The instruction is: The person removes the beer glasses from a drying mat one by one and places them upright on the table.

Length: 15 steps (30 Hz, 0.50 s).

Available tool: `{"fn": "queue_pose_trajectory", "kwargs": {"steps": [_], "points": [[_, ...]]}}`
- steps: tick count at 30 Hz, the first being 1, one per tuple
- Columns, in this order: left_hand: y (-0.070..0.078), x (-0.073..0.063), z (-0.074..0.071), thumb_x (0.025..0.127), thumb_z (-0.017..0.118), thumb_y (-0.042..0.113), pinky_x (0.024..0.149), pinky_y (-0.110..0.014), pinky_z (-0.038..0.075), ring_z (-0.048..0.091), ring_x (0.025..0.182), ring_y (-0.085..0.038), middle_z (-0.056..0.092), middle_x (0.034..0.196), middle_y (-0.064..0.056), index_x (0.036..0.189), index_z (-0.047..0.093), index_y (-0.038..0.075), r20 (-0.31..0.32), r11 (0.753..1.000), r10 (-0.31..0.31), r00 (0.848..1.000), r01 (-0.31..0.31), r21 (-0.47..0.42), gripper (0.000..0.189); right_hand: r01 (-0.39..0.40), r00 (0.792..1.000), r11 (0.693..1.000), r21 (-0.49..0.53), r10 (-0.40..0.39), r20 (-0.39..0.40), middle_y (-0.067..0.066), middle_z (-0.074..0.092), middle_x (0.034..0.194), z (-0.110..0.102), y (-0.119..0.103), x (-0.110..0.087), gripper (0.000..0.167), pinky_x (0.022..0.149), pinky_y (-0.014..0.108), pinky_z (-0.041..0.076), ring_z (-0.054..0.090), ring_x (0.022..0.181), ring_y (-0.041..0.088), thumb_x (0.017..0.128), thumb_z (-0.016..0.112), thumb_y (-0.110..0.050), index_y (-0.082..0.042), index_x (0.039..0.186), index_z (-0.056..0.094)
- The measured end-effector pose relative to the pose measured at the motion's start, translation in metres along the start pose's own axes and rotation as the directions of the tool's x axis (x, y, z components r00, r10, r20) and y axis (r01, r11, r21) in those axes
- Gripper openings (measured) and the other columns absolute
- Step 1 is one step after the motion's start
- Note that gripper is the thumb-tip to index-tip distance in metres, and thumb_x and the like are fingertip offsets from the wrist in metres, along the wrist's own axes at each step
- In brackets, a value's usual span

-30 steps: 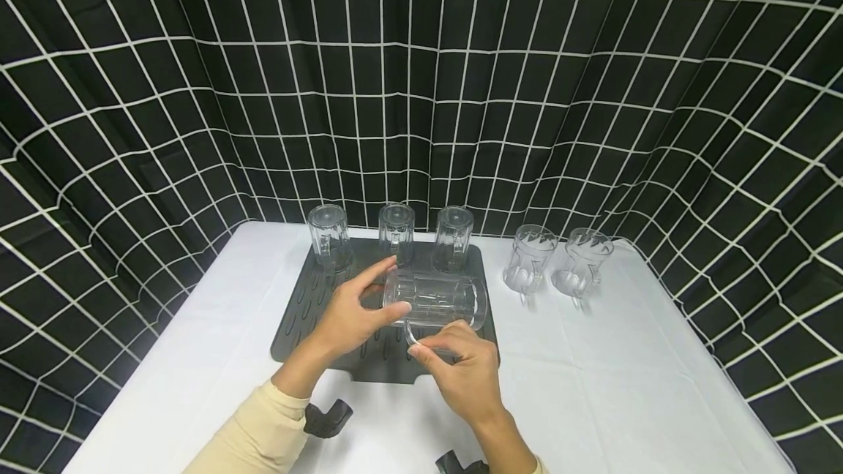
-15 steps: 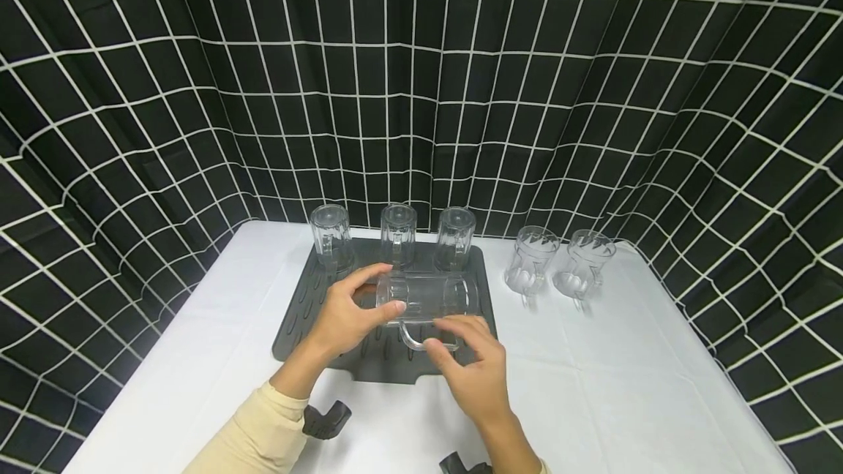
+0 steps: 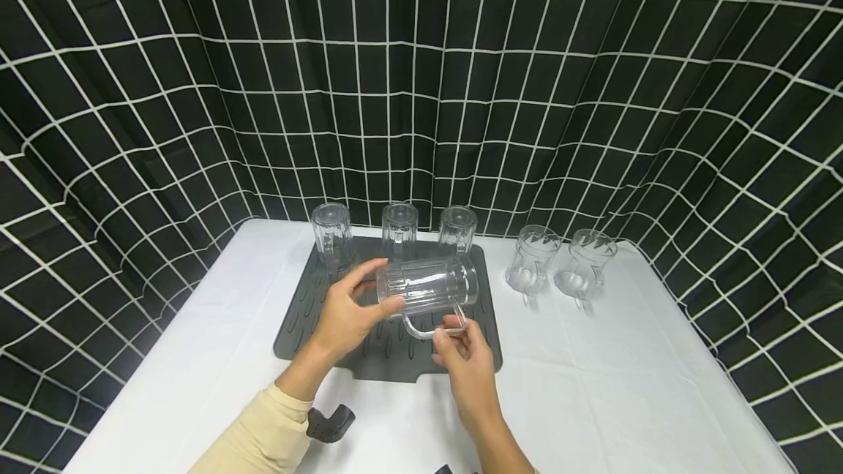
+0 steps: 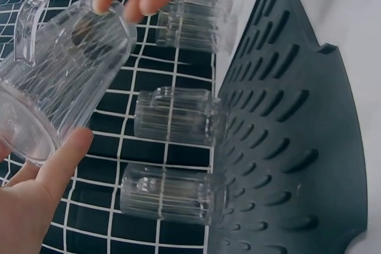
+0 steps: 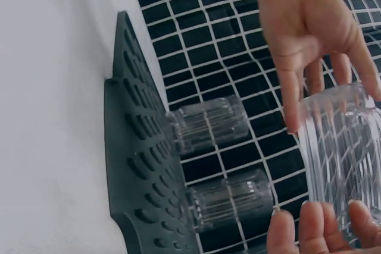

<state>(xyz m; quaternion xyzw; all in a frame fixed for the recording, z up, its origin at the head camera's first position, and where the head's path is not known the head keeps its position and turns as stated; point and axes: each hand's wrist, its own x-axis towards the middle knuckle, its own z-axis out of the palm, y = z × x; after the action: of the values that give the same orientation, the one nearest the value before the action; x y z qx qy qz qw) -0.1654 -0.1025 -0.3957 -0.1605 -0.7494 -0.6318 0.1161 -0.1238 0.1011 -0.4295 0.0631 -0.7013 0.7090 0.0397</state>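
Note:
A clear glass mug (image 3: 428, 285) is held on its side over the dark drying mat (image 3: 309, 331), its mouth end to the right and slightly raised. My left hand (image 3: 349, 317) grips it round the base end, thumb along the near side. In the left wrist view that thick base (image 4: 24, 126) lies against the palm. My right hand (image 3: 469, 360) has its thumb and curled fingers at the right end of the handle (image 3: 421, 333), which hangs toward me. The right wrist view shows the right fingertips (image 5: 312, 224) beside the ribbed glass wall.
Three glass mugs stand upside down along the mat's back edge: a left one (image 3: 331, 232), a middle one (image 3: 399, 224) and a right one (image 3: 457, 225). Right of the mat, two mugs (image 3: 532, 260) stand mouth up on the white cloth (image 3: 626, 357). A gridded black curtain (image 3: 421, 93) surrounds the table.
The right hand has slid rightward along the handle, from its left part to its right end. The mug has tilted, mouth end up, while the left hand stays at the base.

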Motion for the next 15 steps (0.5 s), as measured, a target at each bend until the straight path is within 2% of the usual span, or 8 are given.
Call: {"fn": "queue_pose_trajectory", "kwargs": {"steps": [4, 7, 11, 15], "points": [[-0.004, -0.001, 0.0, 0.078, 0.082, 0.01, 0.082, -0.035, 0.056, 0.051, 0.12, -0.038, 0.041, 0.141, -0.013, 0.139, 0.047, 0.007, 0.061, 0.995, -0.022, 0.998, 0.028, -0.094, 0.07, 0.023, 0.999, 0.993, 0.117, -0.027, 0.037, 0.022, 0.047, 0.121, -0.002, -0.004, 0.0, 0.042, 0.086, 0.042, 0.055, 0.051, 0.112, 0.034, 0.098, 0.056, -0.019, 0.007, 0.127, 0.039], [-0.006, -0.002, 0.0, 0.078, 0.081, 0.005, 0.087, -0.035, 0.054, 0.051, 0.119, -0.04, 0.041, 0.139, -0.019, 0.141, 0.043, 0.004, 0.119, 0.989, -0.035, 0.992, 0.052, -0.141, 0.074, 0.068, 0.994, 0.976, 0.207, -0.085, 0.074, 0.025, 0.042, 0.122, -0.004, -0.01, 0.001, 0.042, 0.086, 0.045, 0.054, 0.048, 0.112, 0.035, 0.099, 0.051, -0.016, 0.008, 0.129, 0.033], [-0.01, -0.005, 0.001, 0.077, 0.082, 0.005, 0.095, -0.033, 0.048, 0.045, 0.126, -0.038, 0.037, 0.142, -0.023, 0.144, 0.038, 0.001, 0.176, 0.987, -0.051, 0.983, 0.076, -0.139, 0.081, 0.136, 0.976, 0.943, 0.304, -0.181, 0.124, 0.028, 0.04, 0.119, -0.006, -0.019, 0.001, 0.039, 0.086, 0.051, 0.053, 0.048, 0.109, 0.035, 0.1, 0.044, -0.012, 0.01, 0.13, 0.031], [-0.013, -0.007, 0.005, 0.076, 0.083, 0.006, 0.097, -0.033, 0.046, 0.042, 0.13, -0.035, 0.037, 0.144, -0.021, 0.145, 0.037, 0.0, 0.182, 0.991, -0.067, 0.981, 0.087, -0.106, 0.084, 0.163, 0.96, 0.915, 0.368, -0.233, 0.154, 0.027, 0.041, 0.117, -0.005, -0.026, 0.0, 0.035, 0.085, 0.053, 0.053, 0.049, 0.106, 0.031, 0.1, 0.041, -0.011, 0.009, 0.128, 0.032]]}}
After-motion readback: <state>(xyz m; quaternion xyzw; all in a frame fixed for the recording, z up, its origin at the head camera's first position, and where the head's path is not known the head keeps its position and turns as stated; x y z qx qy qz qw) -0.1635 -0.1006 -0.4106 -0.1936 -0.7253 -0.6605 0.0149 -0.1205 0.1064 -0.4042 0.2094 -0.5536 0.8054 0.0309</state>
